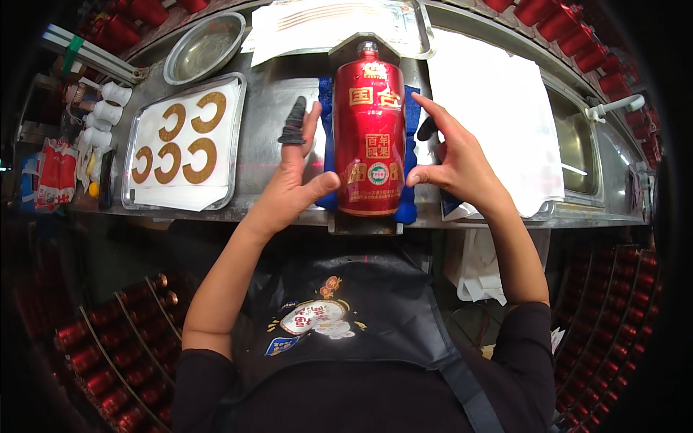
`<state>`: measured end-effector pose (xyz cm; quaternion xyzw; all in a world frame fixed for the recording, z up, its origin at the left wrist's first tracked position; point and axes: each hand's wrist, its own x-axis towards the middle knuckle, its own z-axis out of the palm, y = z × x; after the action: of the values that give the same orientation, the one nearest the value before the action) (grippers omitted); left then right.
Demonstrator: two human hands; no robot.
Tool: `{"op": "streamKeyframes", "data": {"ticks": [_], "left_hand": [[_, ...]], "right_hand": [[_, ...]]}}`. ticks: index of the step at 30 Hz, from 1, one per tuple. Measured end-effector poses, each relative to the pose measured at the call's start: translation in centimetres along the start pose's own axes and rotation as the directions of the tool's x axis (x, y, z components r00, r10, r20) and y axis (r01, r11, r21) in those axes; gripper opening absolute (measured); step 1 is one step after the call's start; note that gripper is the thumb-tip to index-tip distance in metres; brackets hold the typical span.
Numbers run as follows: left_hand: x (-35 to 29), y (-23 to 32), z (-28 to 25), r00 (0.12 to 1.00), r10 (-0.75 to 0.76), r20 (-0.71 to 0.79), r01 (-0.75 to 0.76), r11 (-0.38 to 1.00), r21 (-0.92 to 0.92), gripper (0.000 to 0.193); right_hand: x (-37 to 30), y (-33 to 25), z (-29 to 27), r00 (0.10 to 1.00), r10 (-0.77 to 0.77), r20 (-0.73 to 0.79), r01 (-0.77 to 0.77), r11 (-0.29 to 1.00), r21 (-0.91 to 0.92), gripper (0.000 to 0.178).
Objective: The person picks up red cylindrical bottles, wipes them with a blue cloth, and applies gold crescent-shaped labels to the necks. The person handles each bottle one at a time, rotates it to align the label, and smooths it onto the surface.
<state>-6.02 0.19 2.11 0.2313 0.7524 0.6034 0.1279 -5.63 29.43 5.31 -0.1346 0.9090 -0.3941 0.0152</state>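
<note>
Metal workbench (268, 108), round bowl (204, 49), left tray (237, 137), far tray (429, 32), blue-padded stand (364, 225)

Across the upper half, a broad steel surface (271, 105), dull grey with soft bright reflections. Sunk into its right end, a metal sink (577, 144) with a streak of light inside. Below the front edge, a white bin (471, 263) against deep shadow. Low on either side, dim racks (133, 321) lined with red containers (88, 357).
</note>
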Motion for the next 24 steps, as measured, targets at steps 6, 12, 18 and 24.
{"op": "streamKeyframes", "data": {"ticks": [6, 12, 18, 24], "left_hand": [[0.5, -2.1, 0.6, 1.0, 0.003, 0.017, -0.004, 0.996, 0.09, 0.117], [1.3, -3.2, -1.1, 0.999, 0.0, 0.039, -0.011, 0.957, 0.289, 0.116], [1.2, -1.9, -1.4, 0.999, 0.048, -0.023, -0.038, 0.948, 0.317, 0.106], [0.9, 1.0, 0.6, 0.948, 0.312, 0.056, -0.309, 0.872, 0.38, 0.082]], "right_hand": [[1.2, 1.2, 0.8, 0.993, -0.019, 0.119, 0.015, 0.999, 0.035, 0.122], [2.2, 2.3, 0.9, 0.993, -0.096, 0.071, 0.096, 0.995, 0.017, 0.122], [1.7, 0.9, -0.2, 0.994, -0.107, 0.021, 0.108, 0.99, -0.088, 0.117], [-0.3, -2.1, -0.3, 0.967, -0.256, 0.002, 0.254, 0.957, -0.14, 0.091]]}}
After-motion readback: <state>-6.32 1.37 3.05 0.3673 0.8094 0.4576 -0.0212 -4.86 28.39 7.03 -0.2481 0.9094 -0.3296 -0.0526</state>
